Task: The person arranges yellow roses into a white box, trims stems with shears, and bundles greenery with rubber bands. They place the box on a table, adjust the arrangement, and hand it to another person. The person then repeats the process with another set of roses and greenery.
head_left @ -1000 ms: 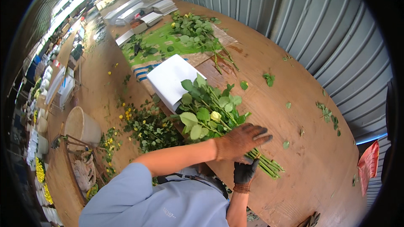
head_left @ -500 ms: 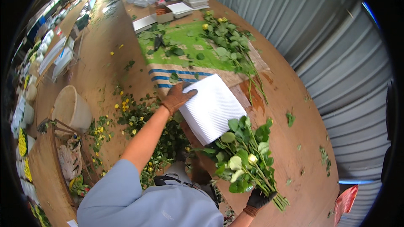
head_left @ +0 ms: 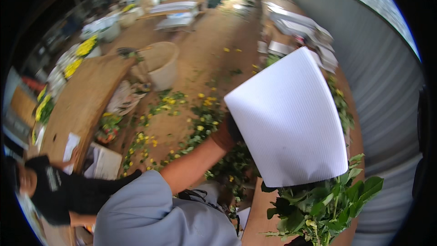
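Note:
A large white corrugated sheet (head_left: 291, 123) stands raised in front of me. My left hand (head_left: 234, 131), in a dark glove with a brown cuff, is closed on its left edge, the fingers partly behind it. Below the sheet's lower edge spreads a leafy bunch of roses (head_left: 318, 212), its upper part hidden by the sheet. Only a dark sliver of my right hand (head_left: 298, 241) shows under the leaves at the bottom edge; the bunch has moved along with it.
Long workbench (head_left: 357, 136) on the right, with stacked white sheets (head_left: 296, 25) at its far end, beside a grey metal wall (head_left: 378, 64). Cut leaves and yellow blooms (head_left: 200, 123) litter the floor near a pale bucket (head_left: 164, 66). A person in black (head_left: 68, 191) is at lower left.
My view has swung left, bringing the person in black into sight. The white sheet has come up off the bench, closer to me, and the rose bunch has been raised too.

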`<state>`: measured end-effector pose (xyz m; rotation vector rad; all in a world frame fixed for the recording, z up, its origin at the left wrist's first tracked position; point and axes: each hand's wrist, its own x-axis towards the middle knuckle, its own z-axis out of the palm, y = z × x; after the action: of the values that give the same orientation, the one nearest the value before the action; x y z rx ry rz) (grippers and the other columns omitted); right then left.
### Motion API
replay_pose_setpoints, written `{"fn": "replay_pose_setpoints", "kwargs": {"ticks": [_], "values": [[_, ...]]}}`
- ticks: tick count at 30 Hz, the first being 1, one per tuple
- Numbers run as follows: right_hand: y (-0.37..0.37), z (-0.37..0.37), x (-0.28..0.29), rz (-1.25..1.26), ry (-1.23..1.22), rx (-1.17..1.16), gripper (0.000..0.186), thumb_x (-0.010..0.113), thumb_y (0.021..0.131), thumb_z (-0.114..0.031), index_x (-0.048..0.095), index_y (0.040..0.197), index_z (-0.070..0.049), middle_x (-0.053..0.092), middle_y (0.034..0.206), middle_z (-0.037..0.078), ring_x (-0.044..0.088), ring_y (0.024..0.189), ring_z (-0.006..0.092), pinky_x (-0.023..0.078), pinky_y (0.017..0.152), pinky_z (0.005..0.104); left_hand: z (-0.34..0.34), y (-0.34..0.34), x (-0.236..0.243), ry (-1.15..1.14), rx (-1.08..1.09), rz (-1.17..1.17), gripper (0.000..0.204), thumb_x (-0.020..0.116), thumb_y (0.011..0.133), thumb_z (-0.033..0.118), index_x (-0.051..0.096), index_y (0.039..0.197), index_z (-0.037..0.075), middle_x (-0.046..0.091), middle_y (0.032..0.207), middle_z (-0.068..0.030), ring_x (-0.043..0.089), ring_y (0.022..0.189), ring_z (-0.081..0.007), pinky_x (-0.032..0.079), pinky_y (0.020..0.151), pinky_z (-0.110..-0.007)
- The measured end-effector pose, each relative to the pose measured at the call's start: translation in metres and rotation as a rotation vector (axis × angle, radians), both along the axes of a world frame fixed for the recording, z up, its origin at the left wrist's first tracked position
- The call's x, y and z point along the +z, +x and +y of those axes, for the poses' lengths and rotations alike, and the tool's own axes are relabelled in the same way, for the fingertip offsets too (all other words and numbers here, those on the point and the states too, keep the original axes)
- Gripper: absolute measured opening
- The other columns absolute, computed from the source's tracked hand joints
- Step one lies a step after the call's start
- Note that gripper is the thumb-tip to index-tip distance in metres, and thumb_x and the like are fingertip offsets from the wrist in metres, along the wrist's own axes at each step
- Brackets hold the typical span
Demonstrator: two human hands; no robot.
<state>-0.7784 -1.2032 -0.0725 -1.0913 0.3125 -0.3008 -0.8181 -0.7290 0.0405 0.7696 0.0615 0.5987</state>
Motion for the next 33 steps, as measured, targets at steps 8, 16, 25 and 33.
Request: {"fn": "replay_pose_setpoints", "kwargs": {"ticks": [8, 16, 25, 33], "values": [[0.018, 0.101, 0.015, -0.055, 0.028, 0.464, 0.058, 0.057, 0.097, -0.044, 0.055, 0.139, -0.005, 0.059, 0.138, 0.013, 0.06, 0.122, 0.03, 0.049, 0.105, 0.0453, -0.084, -0.116, -0.077, 0.027, -0.036, 0.266, 0.044, 0.051, 0.105, 0.028, 0.05, 0.141, 0.003, 0.062, 0.133, -0.0098, 0.061, 0.117, -0.0227, 0.049, 0.102, -0.039], [-0.03, 0.225, 0.021, -0.058, 0.119, 0.846, 0.057, 0.054, 0.099, -0.043, 0.053, 0.141, -0.005, 0.058, 0.139, 0.013, 0.059, 0.123, 0.0292, 0.048, 0.105, 0.0437, -0.071, -0.255, -0.11, -0.12, 0.16, 0.324, 0.047, 0.05, 0.104, 0.032, 0.049, 0.142, 0.004, 0.061, 0.134, -0.0103, 0.06, 0.119, -0.0236, 0.049, 0.102, -0.039], [-0.182, 0.424, 0.017, 0.0, 0.165, 1.264, 0.056, 0.051, 0.1, -0.042, 0.051, 0.143, -0.005, 0.057, 0.141, 0.012, 0.059, 0.123, 0.0282, 0.047, 0.106, 0.0418, 0.066, -0.409, -0.099, -0.212, 0.491, 0.097, 0.051, 0.049, 0.104, 0.036, 0.048, 0.143, 0.004, 0.06, 0.136, -0.0109, 0.059, 0.12, -0.0247, 0.049, 0.103, -0.04], [-0.296, 0.549, 0.018, 0.104, 0.264, 1.623, 0.056, 0.048, 0.102, -0.04, 0.049, 0.145, -0.005, 0.055, 0.142, 0.012, 0.058, 0.124, 0.0273, 0.047, 0.107, 0.0402, 0.178, -0.522, -0.058, -0.222, 0.767, -0.136, 0.054, 0.047, 0.104, 0.04, 0.047, 0.144, 0.004, 0.059, 0.137, -0.0114, 0.059, 0.121, -0.0257, 0.048, 0.104, -0.041]]}}
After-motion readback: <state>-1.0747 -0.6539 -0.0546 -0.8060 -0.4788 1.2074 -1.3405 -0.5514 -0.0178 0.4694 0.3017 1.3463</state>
